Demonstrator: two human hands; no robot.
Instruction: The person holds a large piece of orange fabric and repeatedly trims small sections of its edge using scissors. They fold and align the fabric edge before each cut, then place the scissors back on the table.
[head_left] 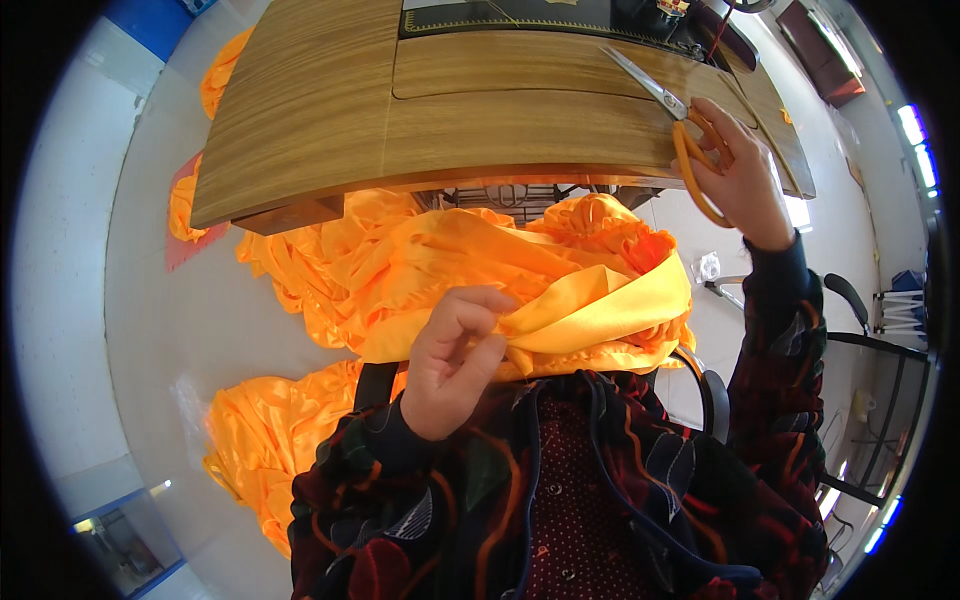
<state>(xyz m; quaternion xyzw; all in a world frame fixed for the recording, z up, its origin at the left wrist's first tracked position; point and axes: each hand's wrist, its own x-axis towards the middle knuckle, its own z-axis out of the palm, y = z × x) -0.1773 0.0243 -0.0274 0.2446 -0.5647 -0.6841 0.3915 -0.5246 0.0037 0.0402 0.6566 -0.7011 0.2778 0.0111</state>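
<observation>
A large heap of shiny orange fabric [430, 250] lies across my lap and spills down to the floor on the left. My left hand [455, 355] pinches an edge of it near the middle of my lap, thumb and forefinger together. Over the right part of the wooden table, my right hand [742, 172] grips a pair of scissors [690, 140] by the orange handles. Their metal blades point to the far left, lying close together above the tabletop.
The wooden sewing table [300, 110] stands in front of me, with a black sewing machine bed [540, 18] at its far edge. More orange cloth [270, 410] lies on the floor at left. A black-framed chair [850, 300] stands at right.
</observation>
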